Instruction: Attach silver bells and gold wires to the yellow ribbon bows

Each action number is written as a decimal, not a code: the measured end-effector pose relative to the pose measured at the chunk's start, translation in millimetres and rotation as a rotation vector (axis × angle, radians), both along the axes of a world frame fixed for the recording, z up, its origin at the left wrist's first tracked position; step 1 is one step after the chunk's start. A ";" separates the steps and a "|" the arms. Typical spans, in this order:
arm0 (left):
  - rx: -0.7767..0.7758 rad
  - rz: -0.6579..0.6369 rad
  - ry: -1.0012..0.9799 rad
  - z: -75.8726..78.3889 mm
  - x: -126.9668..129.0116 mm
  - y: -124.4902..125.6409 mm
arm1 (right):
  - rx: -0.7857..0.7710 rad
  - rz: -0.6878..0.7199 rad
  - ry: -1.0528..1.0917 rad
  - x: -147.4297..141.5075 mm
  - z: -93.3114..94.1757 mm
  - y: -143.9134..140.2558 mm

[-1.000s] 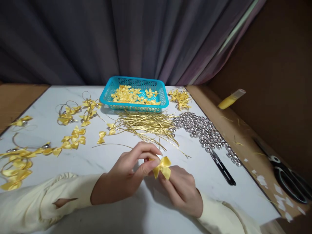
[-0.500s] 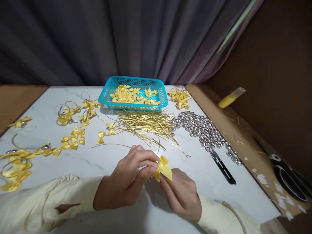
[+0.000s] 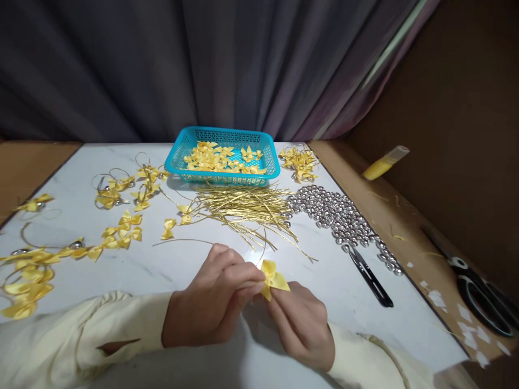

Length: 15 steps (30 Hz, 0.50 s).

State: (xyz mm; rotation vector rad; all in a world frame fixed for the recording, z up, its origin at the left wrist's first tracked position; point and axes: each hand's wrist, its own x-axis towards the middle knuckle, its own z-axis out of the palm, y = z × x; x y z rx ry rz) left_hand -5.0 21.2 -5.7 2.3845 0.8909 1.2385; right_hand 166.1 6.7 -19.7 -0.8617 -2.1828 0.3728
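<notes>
The white counter (image 3: pixel 170 270) carries the whole stock, and most of it looks untouched. At the far middle, 1 turquoise basket (image 3: pixel 227 135) holds a heap of loose yellow bows, too many and too tangled to count. Just near of it lies 1 spread bundle of gold wires (image 3: pixel 247 208), and to its right 1 long drift of silver bells (image 3: pixel 336 216), both far beyond counting.

Finished or part-finished pieces, bows on wire loops with a bell, sit in about 4 groups: 1 small cluster right of the basket (image 3: pixel 299 162), 1 at far left of the basket (image 3: pixel 130 183), 1 string at the left edge (image 3: pixel 36 267), and 1 lone piece farther left (image 3: pixel 34 201). By my judgement the made pieces are few beside the stock still waiting.

About 5 loose bows (image 3: pixel 125 229) lie left of centre. There are 1 black snips (image 3: pixel 368 275) near right, 1 pair of scissors (image 3: pixel 478 294) and 1 yellow tube (image 3: pixel 383 165) on the brown ledge at right.

Nearest, 1 yellow bow (image 3: pixel 273 280) is in work, above the counter's near middle. The left hand (image 3: pixel 214 302) has its grip pinching the bow's knot; the right hand (image 3: pixel 302 324) pinches the bow from below.
</notes>
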 end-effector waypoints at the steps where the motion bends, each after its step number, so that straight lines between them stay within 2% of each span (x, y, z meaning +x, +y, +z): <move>1: 0.009 0.007 0.014 0.2 -0.1 0.1 | 0.000 -0.002 0.001 0.1 0.4 0.0; 11: 0.032 0.015 0.103 2.6 -2.5 1.7 | -0.072 -0.006 0.030 -0.2 2.8 1.8; 15: 0.098 0.015 0.088 3.7 -4.0 10.2 | -0.229 -0.033 0.167 -0.1 7.3 9.6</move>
